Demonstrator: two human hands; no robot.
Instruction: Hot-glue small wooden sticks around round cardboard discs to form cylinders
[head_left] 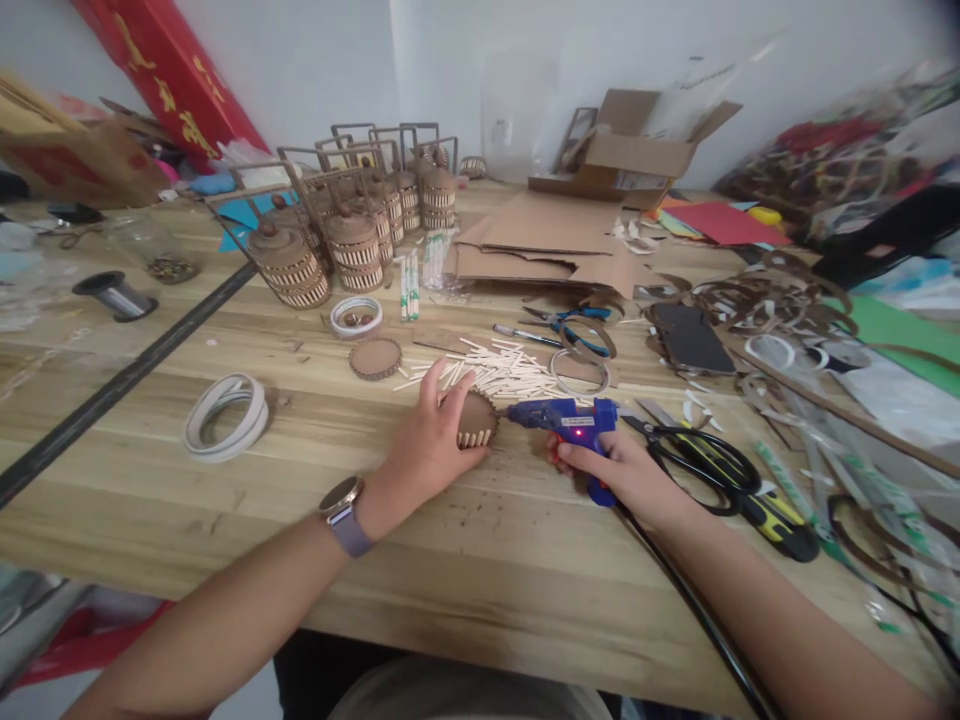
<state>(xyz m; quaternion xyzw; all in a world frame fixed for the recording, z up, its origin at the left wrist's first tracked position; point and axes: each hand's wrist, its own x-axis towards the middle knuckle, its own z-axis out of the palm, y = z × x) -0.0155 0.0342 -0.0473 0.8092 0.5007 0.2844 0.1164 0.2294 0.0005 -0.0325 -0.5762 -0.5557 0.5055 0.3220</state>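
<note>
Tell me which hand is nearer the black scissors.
Right. The right hand, gripping the blue glue gun, sits just beside the black scissors; the left hand holds the cardboard disc, farther off beyond the glue gun.

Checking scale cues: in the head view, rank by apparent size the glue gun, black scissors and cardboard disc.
1. black scissors
2. glue gun, in the right hand
3. cardboard disc, partly hidden under the left hand, so its size is unsure

Pale white wall (315, 60) behind a long, light wooden worktable (480, 560) — soft, even light throughout.
</note>
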